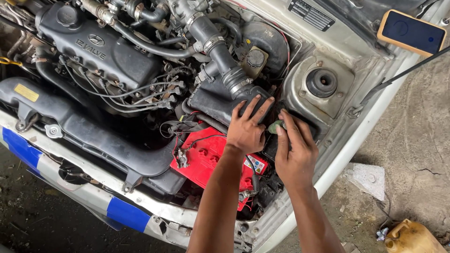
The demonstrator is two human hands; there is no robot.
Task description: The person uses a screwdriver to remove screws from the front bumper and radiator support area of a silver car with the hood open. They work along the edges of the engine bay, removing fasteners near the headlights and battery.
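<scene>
Left hand fingers spread on black airbox edge — right hand pinches green cap.

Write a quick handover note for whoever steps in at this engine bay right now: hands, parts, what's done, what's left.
Left hand: flat on the black air filter box, fingers spread, holding nothing.
Right hand: pinching a small green object beside that box.
Red battery sits just below both hands, cables attached.
Done: hood is open, the hands are on the air box.
Left: the air box is not off yet.
</scene>
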